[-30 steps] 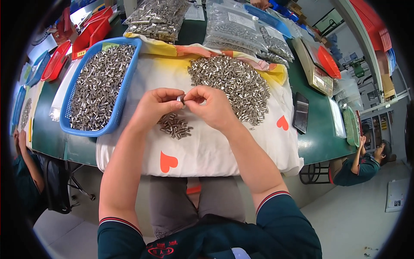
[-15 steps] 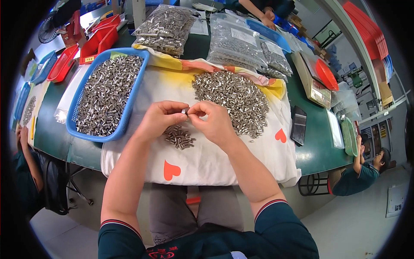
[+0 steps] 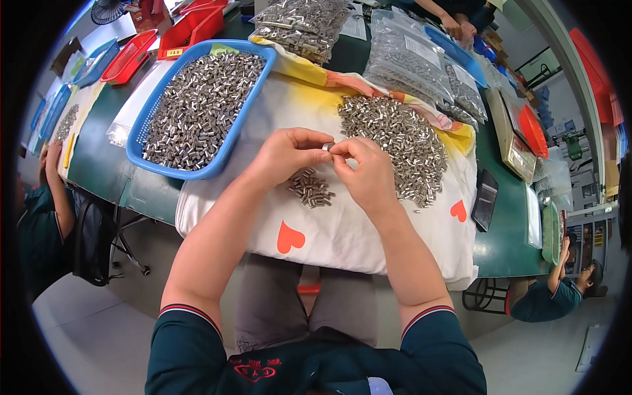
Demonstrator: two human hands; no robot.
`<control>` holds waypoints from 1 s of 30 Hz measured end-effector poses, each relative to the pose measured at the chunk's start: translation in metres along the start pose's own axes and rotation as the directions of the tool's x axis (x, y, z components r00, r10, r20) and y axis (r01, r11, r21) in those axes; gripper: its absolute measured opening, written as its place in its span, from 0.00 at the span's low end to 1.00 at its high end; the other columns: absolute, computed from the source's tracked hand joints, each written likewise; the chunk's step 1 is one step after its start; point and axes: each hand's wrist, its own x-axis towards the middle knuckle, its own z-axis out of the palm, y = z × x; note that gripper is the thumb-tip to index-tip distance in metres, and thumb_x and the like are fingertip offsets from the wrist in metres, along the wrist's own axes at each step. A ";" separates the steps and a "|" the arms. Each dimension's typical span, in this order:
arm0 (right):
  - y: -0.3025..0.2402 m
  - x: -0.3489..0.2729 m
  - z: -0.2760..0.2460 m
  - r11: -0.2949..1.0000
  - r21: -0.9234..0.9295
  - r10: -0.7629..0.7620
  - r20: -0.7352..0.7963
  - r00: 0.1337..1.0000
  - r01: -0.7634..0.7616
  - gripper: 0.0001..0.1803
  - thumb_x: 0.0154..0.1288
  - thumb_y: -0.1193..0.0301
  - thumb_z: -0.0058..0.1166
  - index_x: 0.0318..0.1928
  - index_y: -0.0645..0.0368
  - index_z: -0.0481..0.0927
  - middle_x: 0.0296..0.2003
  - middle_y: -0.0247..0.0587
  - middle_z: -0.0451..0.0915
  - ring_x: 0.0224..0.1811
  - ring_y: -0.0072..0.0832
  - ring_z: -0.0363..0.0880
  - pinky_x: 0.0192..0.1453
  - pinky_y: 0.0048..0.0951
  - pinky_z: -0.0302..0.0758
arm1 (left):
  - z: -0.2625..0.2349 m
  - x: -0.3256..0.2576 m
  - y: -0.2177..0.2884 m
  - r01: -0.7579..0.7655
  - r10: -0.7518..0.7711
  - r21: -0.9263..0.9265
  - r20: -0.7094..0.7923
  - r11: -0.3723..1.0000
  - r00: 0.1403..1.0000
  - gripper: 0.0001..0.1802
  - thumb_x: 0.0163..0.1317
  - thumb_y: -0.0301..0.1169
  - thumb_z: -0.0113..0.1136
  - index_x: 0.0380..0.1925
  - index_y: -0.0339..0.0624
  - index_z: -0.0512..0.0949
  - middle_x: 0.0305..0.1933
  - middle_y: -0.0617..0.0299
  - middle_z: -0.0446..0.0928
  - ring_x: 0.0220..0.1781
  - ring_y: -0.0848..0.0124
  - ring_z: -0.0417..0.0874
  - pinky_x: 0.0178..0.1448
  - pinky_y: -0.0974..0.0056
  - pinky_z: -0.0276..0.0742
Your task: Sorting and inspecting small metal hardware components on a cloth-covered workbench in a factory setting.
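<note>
My left hand and my right hand meet above a white cloth, fingertips pinched together. Between them is one small silvery metal cylinder, partly covered by the fingers; both hands touch it. Just below my hands lies a small pile of metal cylinders. To the right, a larger pile of similar cylinders spreads over the cloth. A blue plastic basket full of such cylinders stands to the left, its near right corner by the cloth.
Clear bags of metal parts lie behind the large pile. A dark phone and a scale with a red tray are on the green table at right. Red bins stand far left. Co-workers sit at both sides.
The whole view has shifted and tilted, so the table's things appear farther right. My hands stay pinched together around the small cylinder, which has turned slightly.
</note>
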 end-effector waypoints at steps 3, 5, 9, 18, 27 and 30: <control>-0.002 0.001 -0.005 0.973 0.185 0.131 0.034 0.991 -0.135 0.04 0.47 0.77 0.54 0.27 0.63 0.75 0.26 0.40 0.76 0.28 0.32 0.75 0.32 0.28 0.71 | 0.000 -0.003 0.005 0.015 -0.015 -0.008 -0.010 1.000 1.000 0.16 0.50 0.22 0.60 0.42 0.31 0.75 0.36 0.61 0.78 0.36 0.78 0.76 0.42 0.74 0.73; -0.001 0.002 -0.011 0.961 0.195 0.172 0.138 0.975 -0.197 0.05 0.50 0.76 0.54 0.29 0.63 0.76 0.27 0.40 0.78 0.28 0.28 0.77 0.32 0.24 0.71 | -0.001 -0.004 0.005 0.003 -0.003 -0.014 -0.002 1.000 1.000 0.16 0.50 0.22 0.60 0.41 0.31 0.75 0.36 0.60 0.78 0.36 0.78 0.77 0.42 0.74 0.73; 0.007 0.002 -0.013 0.930 0.253 0.223 0.187 0.957 -0.266 0.06 0.50 0.75 0.55 0.30 0.63 0.76 0.27 0.39 0.78 0.27 0.24 0.76 0.33 0.23 0.71 | 0.001 -0.003 0.005 0.005 -0.003 -0.042 0.054 0.999 0.999 0.16 0.50 0.22 0.60 0.42 0.31 0.74 0.36 0.60 0.77 0.36 0.78 0.77 0.42 0.74 0.73; 0.005 0.003 -0.008 0.847 0.328 0.328 0.295 0.898 -0.417 0.06 0.51 0.76 0.55 0.32 0.61 0.76 0.26 0.29 0.76 0.28 0.14 0.70 0.35 0.17 0.69 | -0.005 -0.006 0.002 0.017 -0.014 -0.039 0.083 0.999 0.996 0.16 0.51 0.24 0.61 0.41 0.32 0.75 0.35 0.60 0.78 0.36 0.78 0.77 0.41 0.74 0.74; 0.021 0.002 -0.016 0.893 0.304 0.302 0.146 0.942 -0.333 0.07 0.56 0.73 0.53 0.35 0.62 0.76 0.28 0.35 0.77 0.29 0.17 0.72 0.35 0.19 0.70 | 0.006 0.003 0.000 -0.039 0.010 0.266 0.111 0.963 0.994 0.15 0.48 0.21 0.60 0.39 0.32 0.75 0.34 0.61 0.77 0.35 0.77 0.77 0.42 0.73 0.73; 0.017 0.002 -0.017 0.903 0.292 0.312 0.061 0.948 -0.316 0.09 0.55 0.72 0.52 0.37 0.61 0.76 0.30 0.38 0.78 0.30 0.22 0.75 0.37 0.22 0.71 | -0.007 -0.007 -0.006 0.018 -0.033 0.151 0.098 0.988 0.995 0.15 0.48 0.20 0.60 0.39 0.32 0.75 0.34 0.62 0.77 0.35 0.77 0.77 0.41 0.74 0.73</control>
